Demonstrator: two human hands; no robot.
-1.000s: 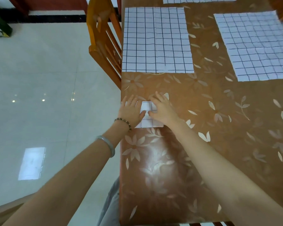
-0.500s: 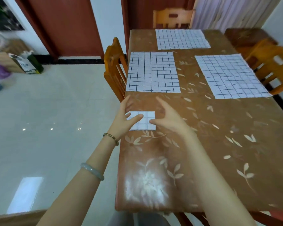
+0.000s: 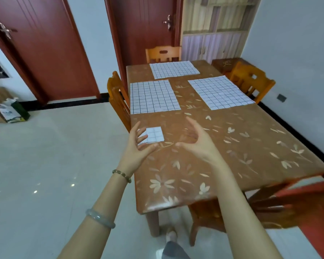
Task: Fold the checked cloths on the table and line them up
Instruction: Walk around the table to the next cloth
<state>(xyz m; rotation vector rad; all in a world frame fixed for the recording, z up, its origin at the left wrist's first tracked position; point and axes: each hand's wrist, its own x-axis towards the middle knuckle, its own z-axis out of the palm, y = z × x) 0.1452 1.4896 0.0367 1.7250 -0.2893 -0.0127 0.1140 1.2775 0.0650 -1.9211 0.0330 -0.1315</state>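
The left hand (image 3: 138,144) and right hand (image 3: 198,141) are hovering with fingers spread, gripping nothing, on either side of one folded checked cloth (image 3: 155,134) that is lying on the table (image 3: 232,156). Three unfolded checked cloths (image 3: 153,96) (image 3: 220,92) (image 3: 174,69) are lying flat beyond that folded cloth.

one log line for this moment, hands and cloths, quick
left hand: open, holds nothing | right hand: open, holds nothing | folded cloth: on table by left hand | unfolded cloths: three, flat, farther back

The left arm (image 3: 103,200) wears 1 beaded bracelet (image 3: 122,175) and 1 pale bangle (image 3: 100,218).
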